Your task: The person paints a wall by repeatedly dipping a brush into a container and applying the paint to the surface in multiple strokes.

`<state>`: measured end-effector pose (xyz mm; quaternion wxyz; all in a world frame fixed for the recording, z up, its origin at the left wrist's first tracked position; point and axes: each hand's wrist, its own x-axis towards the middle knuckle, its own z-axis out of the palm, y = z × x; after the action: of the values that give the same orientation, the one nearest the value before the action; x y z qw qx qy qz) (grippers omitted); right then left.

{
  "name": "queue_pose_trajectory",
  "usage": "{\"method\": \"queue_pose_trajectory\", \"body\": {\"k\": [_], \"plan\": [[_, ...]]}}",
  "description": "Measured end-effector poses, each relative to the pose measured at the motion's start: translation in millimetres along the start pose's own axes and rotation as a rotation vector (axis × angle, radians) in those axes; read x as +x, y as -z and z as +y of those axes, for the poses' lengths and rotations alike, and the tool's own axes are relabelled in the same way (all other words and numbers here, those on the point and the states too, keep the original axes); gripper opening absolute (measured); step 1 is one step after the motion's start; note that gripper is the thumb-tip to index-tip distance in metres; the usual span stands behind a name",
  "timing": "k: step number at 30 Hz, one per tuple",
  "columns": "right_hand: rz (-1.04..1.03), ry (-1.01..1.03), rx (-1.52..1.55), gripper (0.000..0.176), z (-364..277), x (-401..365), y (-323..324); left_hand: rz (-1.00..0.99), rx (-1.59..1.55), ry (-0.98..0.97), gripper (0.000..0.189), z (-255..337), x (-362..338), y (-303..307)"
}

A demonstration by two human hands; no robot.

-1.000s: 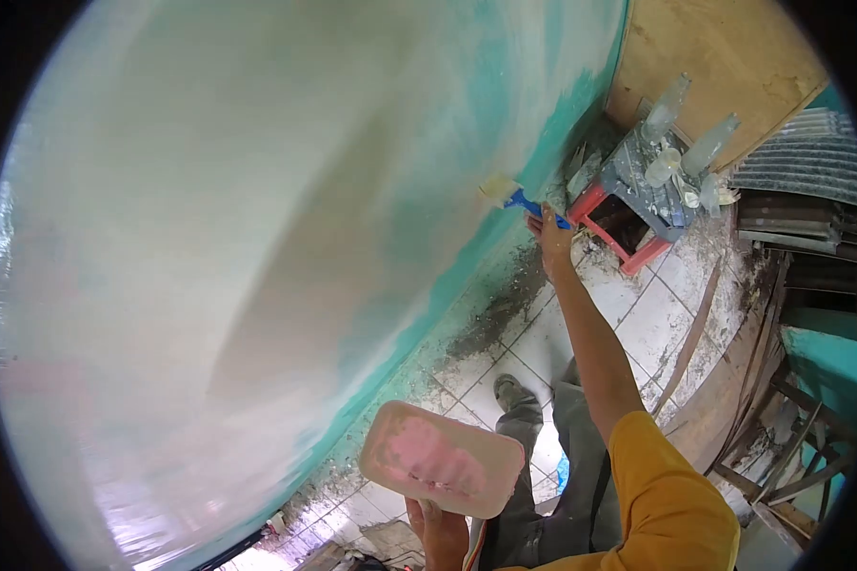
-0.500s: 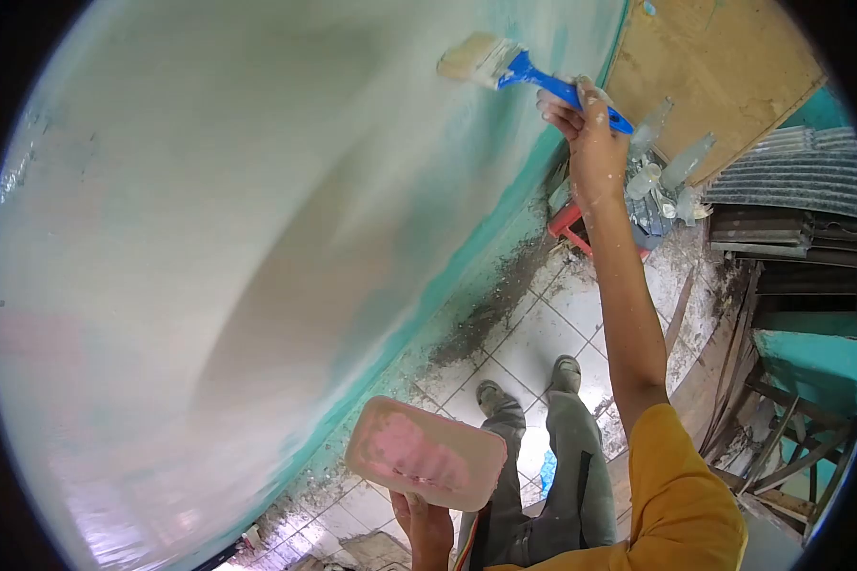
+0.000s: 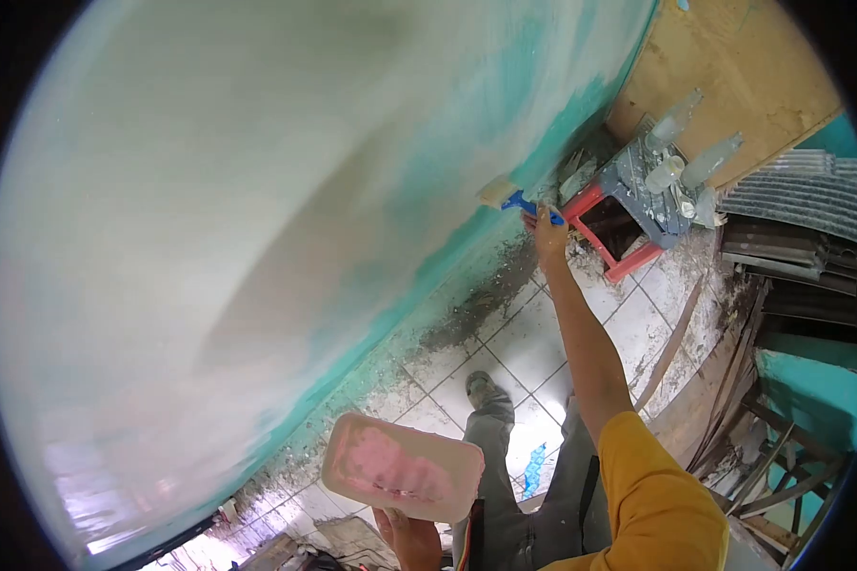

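My right hand [image 3: 550, 233] grips the blue handle of a paintbrush [image 3: 519, 201], arm stretched out low along the wall. Its pale, paint-coated bristles are right at the wall [image 3: 286, 190], over the teal band near the bottom. White paint covers most of the wall, with teal showing through in streaks. At the lower middle, my left hand [image 3: 411, 539] holds up a rectangular plastic tub [image 3: 338, 481] by its near side. Pink paint [image 3: 390, 462] coats the inside of the tub.
Beyond my right hand stands a red and grey stool [image 3: 586, 205] bearing glass bottles [image 3: 712, 160] and a cup. Corrugated sheets [image 3: 795, 195] are stacked at the right, above wooden pieces [image 3: 781, 476]. Dirt and debris lie on the white tiled floor [image 3: 533, 328] along the wall.
The brush in my right hand has moved down the wall, from the upper white area to the teal lower band. The view has shifted, and one foot has gone out of sight.
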<state>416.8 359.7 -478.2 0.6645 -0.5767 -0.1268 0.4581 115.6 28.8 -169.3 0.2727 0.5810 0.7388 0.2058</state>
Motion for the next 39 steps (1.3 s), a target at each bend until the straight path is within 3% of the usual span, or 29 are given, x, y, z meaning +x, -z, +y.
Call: {"method": "queue_pose_trajectory", "body": {"k": [2, 5, 8, 11, 14, 18, 20, 23, 26, 29, 30, 32, 36, 39], "plan": [[-0.028, 0.065, -0.017, 0.032, -30, -2, -16, 0.126, -1.204, 0.356, 0.06, 5, -10, -10], [-0.113, 0.256, -0.082, 0.03, -121, -20, -56, 0.218, -1.246, 0.477, 0.061, 12, -24, -12], [-0.176, 0.367, -0.014, 0.029, -243, -72, -95, 0.169, -1.375, 0.398, 0.054, 14, -33, -9], [-0.253, 0.482, 0.141, 0.03, -309, -109, -110, 0.176, -1.387, 0.416, 0.056, 19, -42, -9], [-0.325, 0.517, 0.31, 0.033, -307, -108, -113, 0.208, -1.334, 0.408, 0.061, 40, -36, -9], [-0.345, 0.26, 0.418, 0.032, -193, -67, -91, 0.259, -1.343, 0.422, 0.057, 22, -43, -17], [-0.182, 0.108, 0.452, 0.033, -117, -47, -73, 0.261, -1.03, 0.423, 0.053, 16, -44, -23], [-0.124, 0.106, 0.383, 0.033, -31, -37, -41, 0.273, -0.822, 0.405, 0.052, 15, -42, -30], [-0.047, 0.03, 0.252, 0.032, 25, -28, -21, 0.29, -0.501, 0.364, 0.051, 15, -41, -35], [-0.027, 0.011, 0.06, 0.031, 40, -20, -14, 0.296, -0.183, 0.318, 0.05, 13, -39, -40], [-0.047, 0.043, 0.05, 0.03, 28, -25, -20, 0.298, -0.185, 0.32, 0.05, 4, -46, -39], [-0.073, 0.082, 0.038, 0.03, -17, -36, -42, 0.356, -1.25, 0.432, 0.052, -23, -63, -38], [-0.198, 0.265, 0.0, 0.029, -155, -84, -101, 0.338, -1.159, 0.436, 0.055, 22, -53, -18], [-0.293, 0.36, 0.095, 0.03, -229, -128, -115, 0.272, -0.714, 0.361, 0.056, 55, -45, -5]]}}
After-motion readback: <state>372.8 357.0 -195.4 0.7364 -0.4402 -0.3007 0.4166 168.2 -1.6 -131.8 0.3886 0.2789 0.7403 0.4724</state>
